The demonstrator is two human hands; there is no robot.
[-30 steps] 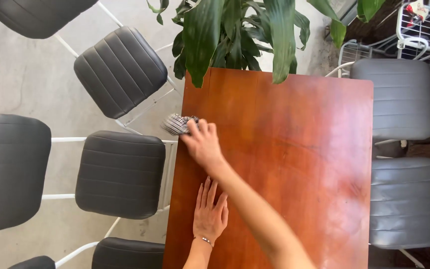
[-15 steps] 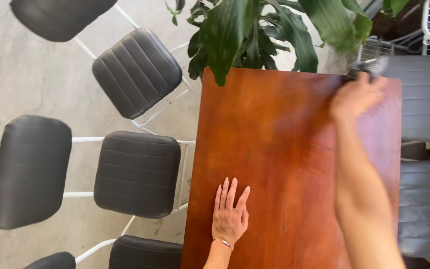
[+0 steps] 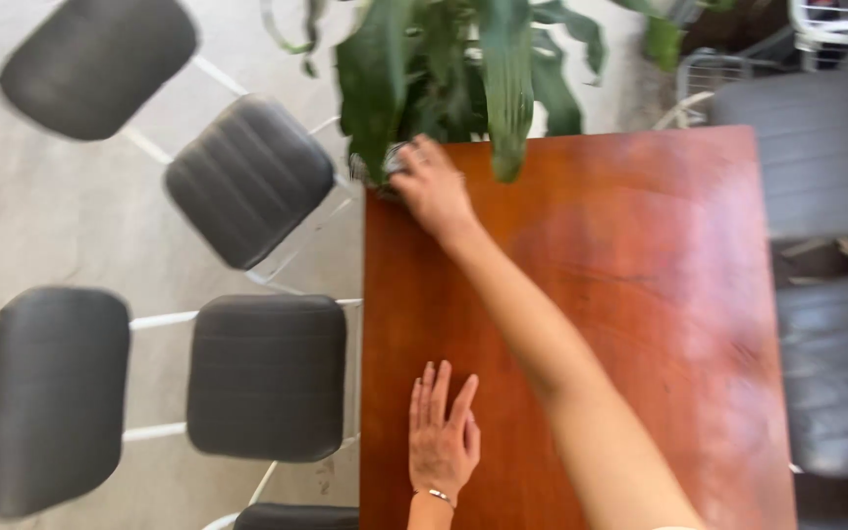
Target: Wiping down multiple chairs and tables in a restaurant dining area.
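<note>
1. Beside the table's left edge stood a grey chair [image 3: 265,376], with another [image 3: 247,180] angled above it.
2. On the red-brown table [image 3: 640,324] the left hand [image 3: 442,440] lay flat, fingers spread, holding nothing.
3. At the far left corner the right hand [image 3: 431,186] pressed down on a grey cloth [image 3: 392,160], fingers curled over it.
4. A plant [image 3: 463,69] overhung that corner.
5. More grey chairs [image 3: 821,157] stood at the right.

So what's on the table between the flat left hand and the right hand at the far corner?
Nothing: the head view shows bare reddish tabletop between left hand and right hand.
</note>
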